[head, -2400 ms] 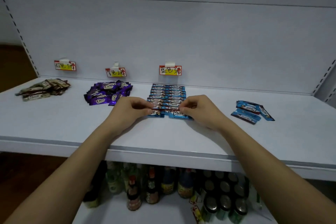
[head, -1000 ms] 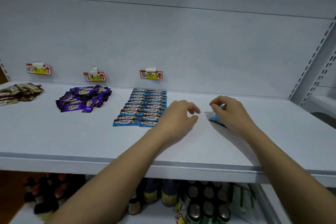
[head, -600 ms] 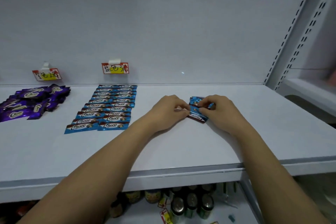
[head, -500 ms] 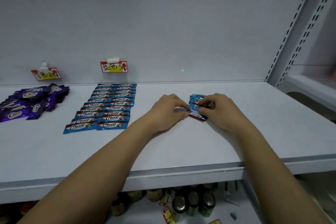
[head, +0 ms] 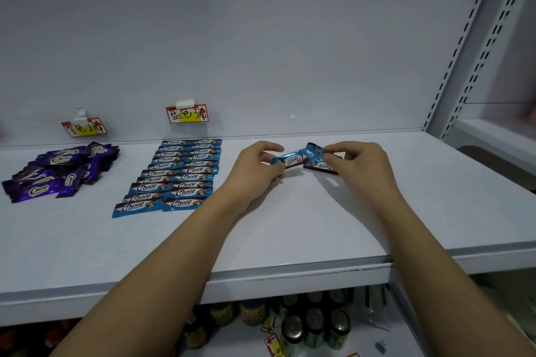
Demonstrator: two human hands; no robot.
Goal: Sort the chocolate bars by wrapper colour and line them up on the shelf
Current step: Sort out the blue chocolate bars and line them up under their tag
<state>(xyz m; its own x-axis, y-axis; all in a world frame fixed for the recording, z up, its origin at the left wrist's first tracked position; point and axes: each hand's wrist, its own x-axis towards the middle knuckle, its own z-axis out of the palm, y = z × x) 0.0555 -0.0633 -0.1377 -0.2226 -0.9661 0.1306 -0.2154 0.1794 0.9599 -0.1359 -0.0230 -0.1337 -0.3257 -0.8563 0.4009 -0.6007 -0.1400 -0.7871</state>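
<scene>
- A person's two bare forearms reach over a white shelf (head: pixel 290 226), both hands meeting above its right half.
- The left hand (head: pixel 255 166) pinches the left end of a blue-wrapped chocolate bar (head: pixel 293 160), fingers curled around the crimped wrapper edge.
- The right hand (head: pixel 359 161) pinches the bar's right end between thumb and forefinger, its remaining fingers curled.
- The bar hangs between the two hands, raised just off the shelf surface and tilted so its right end sits higher; its printing faces the camera upside down.
- Just beside the right hand, a few more blue bars (head: pixel 322 167) lie loose on the shelf, partly hidden by the fingers; their number cannot be told.
- To the left of the hands, blue "Choco" bars (head: pixel 174 175) lie flat in two neat columns running from the back wall toward the front edge, under a red-and-yellow handwritten tag (head: pixel 187 114).
- Farther left, purple bars (head: pixel 58 171) sit in a loose overlapping pile beneath a second tag (head: pixel 84 127).
- Perforated uprights (head: pixel 461 46) frame the shelf on the right.
- On the lower shelf, bottles and jars (head: pixel 307 324) stand in dim light.
</scene>
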